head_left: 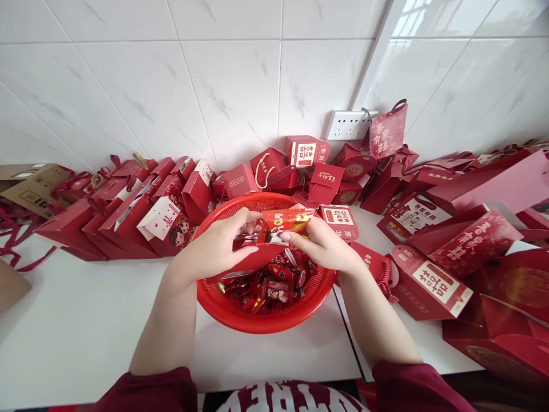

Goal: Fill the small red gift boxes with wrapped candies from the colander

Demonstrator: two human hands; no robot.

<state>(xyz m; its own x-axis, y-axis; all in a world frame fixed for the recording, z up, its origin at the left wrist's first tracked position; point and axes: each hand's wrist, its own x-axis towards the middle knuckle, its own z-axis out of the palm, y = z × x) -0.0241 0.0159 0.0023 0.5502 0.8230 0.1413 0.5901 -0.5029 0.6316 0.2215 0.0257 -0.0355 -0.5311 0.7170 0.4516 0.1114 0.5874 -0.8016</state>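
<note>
Both my hands are over a red plastic basket (266,326). My right hand (323,243) grips a shiny red snack packet (287,218) with yellow and white print, its thumb lying across the front. My left hand (223,243) is closed around a red gift box (261,258), its thumb along the near side and its fingers at the upper edge. The packet lies over the box's opening, so I cannot see what is inside. Below them, wrapped candies (278,290) in red and brown foil fill the bottom of the basket.
Upright red gift boxes (128,223) stand in a row on the white table (86,320) at left. More red boxes (309,151) crowd the tiled wall under a power socket (349,125). Large red boxes (433,283) fill the right. A brown carton (32,186) sits far left.
</note>
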